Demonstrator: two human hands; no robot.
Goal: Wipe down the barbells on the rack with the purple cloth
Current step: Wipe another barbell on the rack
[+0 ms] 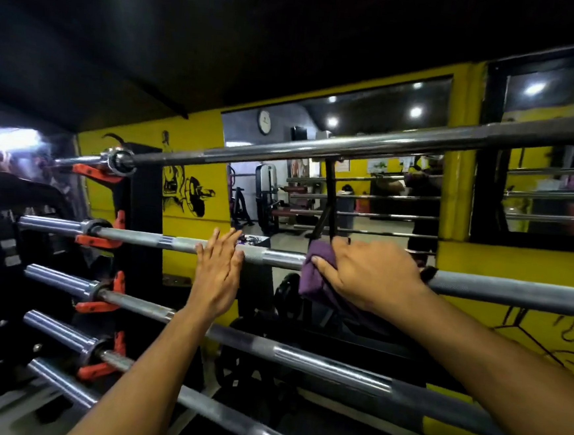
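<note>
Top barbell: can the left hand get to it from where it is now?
Probably yes. The left hand rests open on the second barbell, and nothing shows between it and the top barbell directly above.

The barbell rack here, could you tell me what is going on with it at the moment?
A person is wiping the barbells. The right hand presses a purple cloth around the second bar from the top, near its middle. The left hand rests flat, fingers straight, on the same bar further left. Three more bars lie below and one above, all untouched right now.
</note>
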